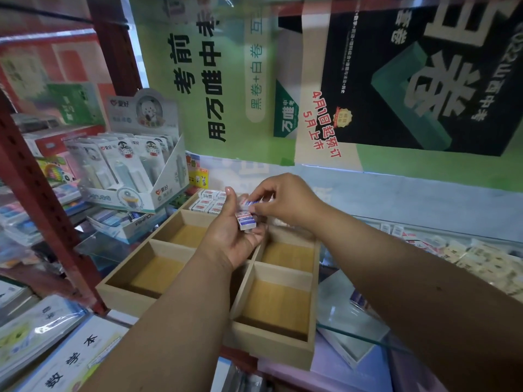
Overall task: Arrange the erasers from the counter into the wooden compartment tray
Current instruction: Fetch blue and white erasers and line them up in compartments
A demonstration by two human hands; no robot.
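Erasers in hand (245, 219): small stack of white erasers with red and blue sleeves, cupped in the left palm, held above the middle of the tray.
Top eraser (252, 204): pinched at the fingertips of the right hand, just over the stack, touching or nearly touching it; cannot tell which.
Left hand (236, 232): palm up, fingers curled round the stack, thumb raised at the far side.
Right hand (278, 200): reaching in from the right, fingers bent down, closed on the top eraser.
Erasers in tray (209, 201): two rows already lying flat in the far left compartment, packed side by side.
Wooden tray (271, 345): light wood, two columns of compartments running near to far; near and middle compartments showing bare yellow floors; far right compartment hidden behind the hands.
Counter erasers (396, 230): a few more loose ones on the glass counter (368, 332), right of the tray, blurred.
Display box (133, 168): carded stationery packs standing upright, left of the tray's far end.
Red shelf post (42, 205): slanting down the left side, near the tray's near left corner.
Poster (215, 89): green and black with large print, on the far wall.
Booklets (68, 355): wrapped stacks lying at near left.
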